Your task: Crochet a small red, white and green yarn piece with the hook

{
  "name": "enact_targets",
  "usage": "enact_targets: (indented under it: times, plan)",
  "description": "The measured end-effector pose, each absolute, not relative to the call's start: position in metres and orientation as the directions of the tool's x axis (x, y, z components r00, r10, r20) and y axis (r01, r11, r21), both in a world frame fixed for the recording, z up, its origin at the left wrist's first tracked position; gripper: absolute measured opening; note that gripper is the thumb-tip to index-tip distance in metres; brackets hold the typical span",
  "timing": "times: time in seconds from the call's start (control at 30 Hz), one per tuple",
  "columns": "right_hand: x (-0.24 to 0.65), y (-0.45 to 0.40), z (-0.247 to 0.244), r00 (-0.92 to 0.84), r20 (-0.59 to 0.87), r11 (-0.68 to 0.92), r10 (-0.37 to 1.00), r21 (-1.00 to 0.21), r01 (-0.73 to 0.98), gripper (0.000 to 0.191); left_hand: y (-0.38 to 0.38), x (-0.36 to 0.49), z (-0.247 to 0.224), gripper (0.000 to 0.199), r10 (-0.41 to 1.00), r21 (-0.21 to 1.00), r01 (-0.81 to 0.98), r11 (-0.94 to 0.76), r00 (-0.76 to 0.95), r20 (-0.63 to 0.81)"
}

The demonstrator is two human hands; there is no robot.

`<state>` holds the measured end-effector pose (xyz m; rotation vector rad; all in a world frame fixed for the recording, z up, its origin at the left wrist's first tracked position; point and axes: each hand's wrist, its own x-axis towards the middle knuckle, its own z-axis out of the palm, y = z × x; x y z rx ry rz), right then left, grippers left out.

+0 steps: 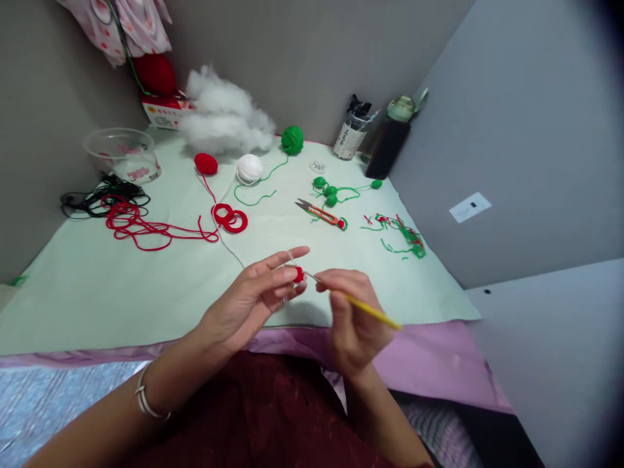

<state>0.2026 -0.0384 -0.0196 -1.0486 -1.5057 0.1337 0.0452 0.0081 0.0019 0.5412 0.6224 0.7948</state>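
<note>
Pinched between the thumb and fingers of my left hand (256,292) is a small red crochet piece (299,275). White yarn (227,244) loops over the raised index finger and runs back to a white yarn ball (249,168). My right hand (358,312) is closed around a crochet hook (373,312) with a yellow handle. Its thin metal shaft reaches to the red piece, where the tip is too small to make out. Both hands are above the near edge of the table.
Thread snips (322,213) lie beyond my hands, near green crocheted pieces (330,194) and red rings (234,220). Yarn scraps (404,237) are at right. Behind stand white stuffing (224,117), a green yarn ball (292,140), a pen cup (350,135), a bottle (390,143) and a plastic tub (121,156).
</note>
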Motion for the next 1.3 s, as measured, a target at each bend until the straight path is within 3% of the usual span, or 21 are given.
enact_targets:
  times: [0.07,0.17,0.3,0.43,0.53,0.63,0.8,1.0,1.13,1.2,1.3]
  plan:
    - [0.202,-0.035,-0.015,0.267,0.605,0.543,0.75,-0.794,0.274,0.023,0.009,0.045,0.002,0.045,0.805,0.678,-0.483,0.555,0.519,-0.289]
    - [0.2,-0.031,-0.012,0.259,0.539,0.514,0.801,-0.842,0.161,0.02,0.006,0.047,0.002,0.041,0.848,0.772,-0.442,0.457,0.478,-0.228]
    - [0.198,-0.034,-0.017,0.198,0.647,0.551,0.737,-0.743,0.38,0.023,0.002,0.052,0.001,0.038,0.897,0.826,-0.435,0.359,0.405,-0.176]
    - [0.202,-0.038,-0.02,0.065,0.752,0.566,0.656,-0.547,0.616,0.029,0.005,0.053,0.0,0.039,0.822,0.708,-0.476,0.522,0.502,-0.268]
    - [0.206,-0.035,-0.017,0.231,0.671,0.546,0.704,-0.72,0.429,0.022,0.009,0.051,0.001,0.035,0.782,0.63,-0.502,0.592,0.547,-0.299]
    - [0.206,-0.031,-0.013,0.305,0.507,0.495,0.807,-0.861,0.121,0.021,0.009,0.05,0.002,0.034,0.841,0.722,-0.49,0.488,0.485,-0.24]
    - [0.202,-0.029,-0.013,0.24,0.514,0.495,0.823,-0.858,0.138,0.015,0.005,0.05,0.003,0.035,0.881,0.827,-0.425,0.369,0.443,-0.166]
    - [0.208,-0.029,-0.01,0.236,0.382,0.409,0.893,-0.91,-0.075,0.021,0.005,0.047,0.006,0.036,0.856,0.832,-0.379,0.406,0.478,-0.199]
    - [0.21,-0.035,-0.011,0.201,0.508,0.484,0.838,-0.861,0.158,0.02,0.004,0.046,0.004,0.037,0.887,0.867,-0.36,0.345,0.426,-0.177]
    - [0.21,-0.038,-0.015,0.105,0.658,0.582,0.745,-0.719,0.379,0.022,0.003,0.048,0.003,0.042,0.915,0.889,-0.355,0.29,0.374,-0.149]
    - [0.208,-0.04,-0.023,-0.092,0.799,0.647,0.594,-0.406,0.646,0.031,0.0,0.051,0.002,0.051,0.937,0.884,-0.384,0.269,0.318,-0.147]
